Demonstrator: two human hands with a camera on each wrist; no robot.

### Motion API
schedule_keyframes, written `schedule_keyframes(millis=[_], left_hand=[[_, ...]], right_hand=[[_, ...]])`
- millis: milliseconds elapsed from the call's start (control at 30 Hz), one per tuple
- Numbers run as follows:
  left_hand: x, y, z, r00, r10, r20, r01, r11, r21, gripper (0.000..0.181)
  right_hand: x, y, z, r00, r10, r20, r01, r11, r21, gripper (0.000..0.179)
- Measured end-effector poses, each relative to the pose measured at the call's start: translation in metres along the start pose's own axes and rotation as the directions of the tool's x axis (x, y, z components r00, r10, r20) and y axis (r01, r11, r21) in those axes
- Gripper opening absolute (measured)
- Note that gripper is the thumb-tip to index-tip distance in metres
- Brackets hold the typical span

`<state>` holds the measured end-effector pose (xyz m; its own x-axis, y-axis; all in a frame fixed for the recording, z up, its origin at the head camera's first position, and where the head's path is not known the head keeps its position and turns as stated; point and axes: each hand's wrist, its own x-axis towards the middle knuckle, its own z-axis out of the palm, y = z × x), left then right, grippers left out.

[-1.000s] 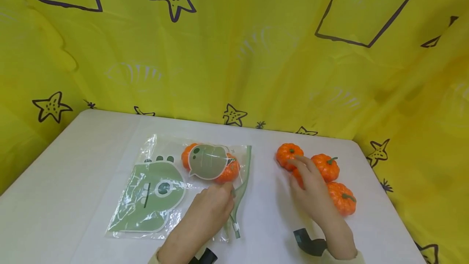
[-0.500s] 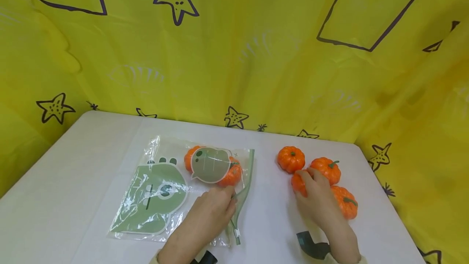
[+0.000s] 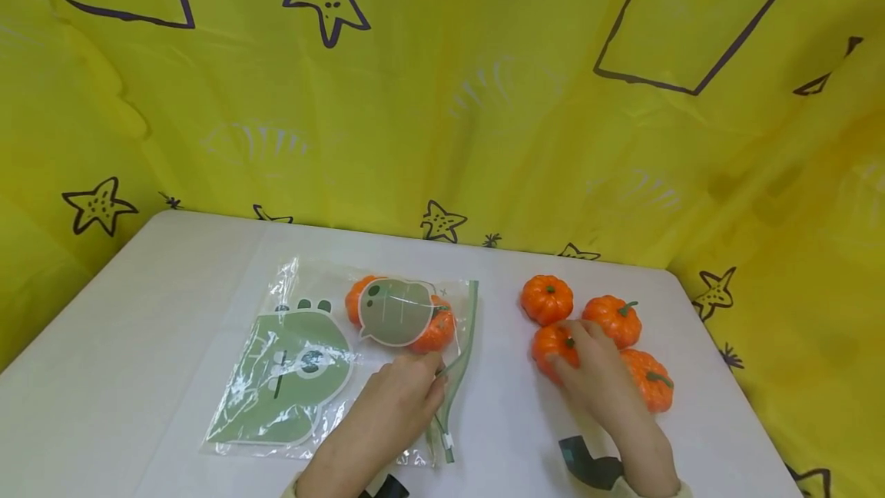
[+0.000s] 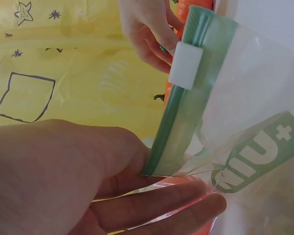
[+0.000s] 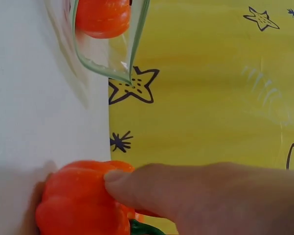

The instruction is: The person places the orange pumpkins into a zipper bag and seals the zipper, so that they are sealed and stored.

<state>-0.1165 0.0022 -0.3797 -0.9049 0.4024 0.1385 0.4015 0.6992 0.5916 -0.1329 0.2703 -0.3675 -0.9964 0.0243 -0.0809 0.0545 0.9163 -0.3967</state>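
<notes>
I see the bag (image 3: pixel 297 383) lying on the tabletop (image 3: pixel 501 413), two pumpkins (image 3: pixel 437 329) inside near its green edge (image 3: pixel 472 317). Left hand (image 3: pixel 396 402): grip pinching that edge. Right hand (image 3: pixel 600 371): grip clamped on one pumpkin (image 3: pixel 548 348), can't tell if lifted; three more pumpkins (image 3: pixel 547 298) beyond and right.

In the head view, right of centre, I see the right hand (image 3: pixel 600 369) has come down from beside the upper pumpkin (image 3: pixel 547 300) and now grips the lower-left pumpkin (image 3: pixel 548 352), which has shifted leftward in the frame, its green stem (image 3: pixel 570 343) uncovered.
</notes>
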Motion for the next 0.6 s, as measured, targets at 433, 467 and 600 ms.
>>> schedule_keyframes(millis=[433,467,600], left_hand=[[-0.001,0.000,0.001,1.000,0.002,0.005,-0.002,1.000,-0.015,0.014],[-0.001,0.000,0.001,1.000,-0.001,0.008,0.001,1.000,-0.014,0.014],[-0.001,-0.001,0.001,1.000,0.001,0.006,-0.001,1.000,-0.008,0.013]], right_hand=[[-0.001,-0.007,0.007,0.998,-0.025,0.052,0.023,0.999,0.048,0.060],[-0.001,-0.008,0.008,0.998,-0.025,0.053,0.022,0.998,0.054,0.060],[0.000,-0.011,0.011,0.999,-0.035,0.035,0.033,0.997,0.066,0.062]])
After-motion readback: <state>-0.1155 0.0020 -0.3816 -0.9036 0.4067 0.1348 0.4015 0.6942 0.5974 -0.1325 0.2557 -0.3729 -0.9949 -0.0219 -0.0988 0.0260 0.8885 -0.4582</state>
